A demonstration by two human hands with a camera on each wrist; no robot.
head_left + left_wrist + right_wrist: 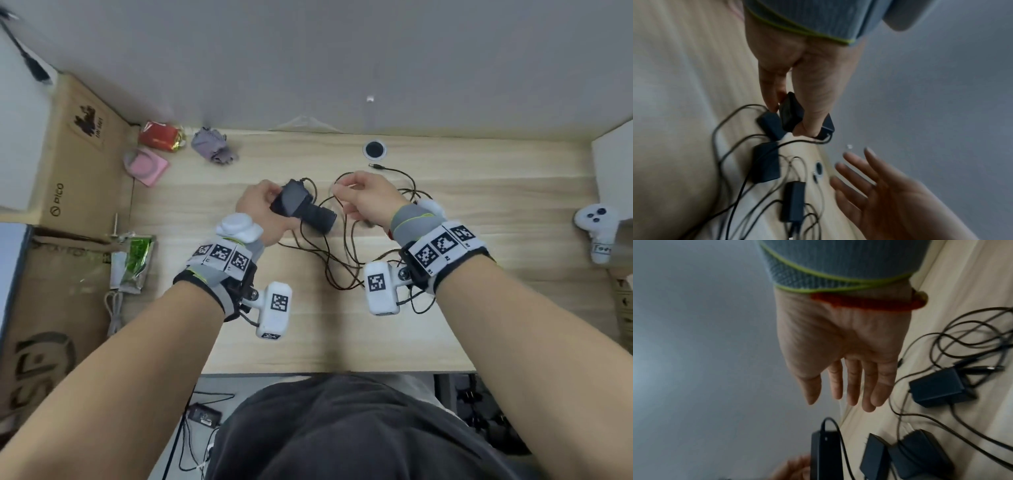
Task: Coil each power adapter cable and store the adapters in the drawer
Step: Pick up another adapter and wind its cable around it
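Note:
My left hand (263,205) grips a black power adapter (291,200) just above the wooden desk (479,192). The left wrist view shows thumb and fingers curled round that adapter (791,113). My right hand (363,198) hovers beside it over a loop of thin black cable (342,260). In the right wrist view the right hand (849,378) has straight fingers and holds nothing. More black adapters (766,164) (937,386) lie on the desk among tangled cables. No drawer is in view.
A cardboard box (78,164) stands at the left, with a red packet (159,135), a pink pouch (149,166) and a grey cloth (212,145) near it. A cable hole (374,149) sits at the back. A white controller (597,226) lies at the right.

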